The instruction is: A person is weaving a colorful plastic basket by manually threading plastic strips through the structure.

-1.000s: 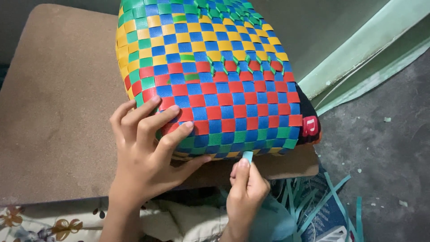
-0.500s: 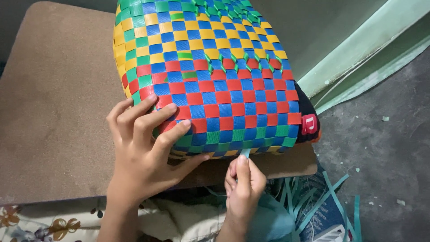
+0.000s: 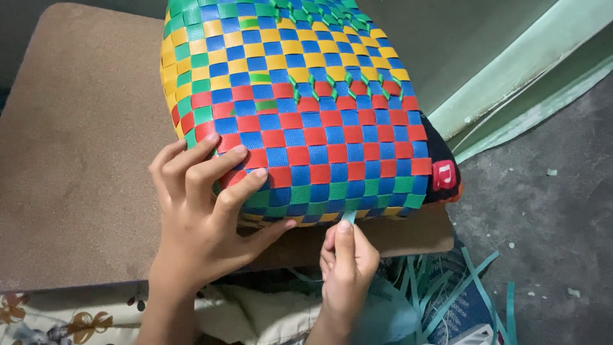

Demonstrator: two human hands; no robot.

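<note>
One woven plastic-strap basket (image 3: 300,108), checkered red, blue, green and yellow, lies tipped on the brown worktop (image 3: 76,160). Right hand (image 3: 345,275), directly below its near edge, has its grip pinched narrow on a pale green strap end (image 3: 348,218) running vertically. Left hand (image 3: 204,211) lies spread flat on the weave. Loose green strips (image 3: 447,287) trail on the floor.

Grey floor (image 3: 549,230), pale green wall (image 3: 511,70)
</note>
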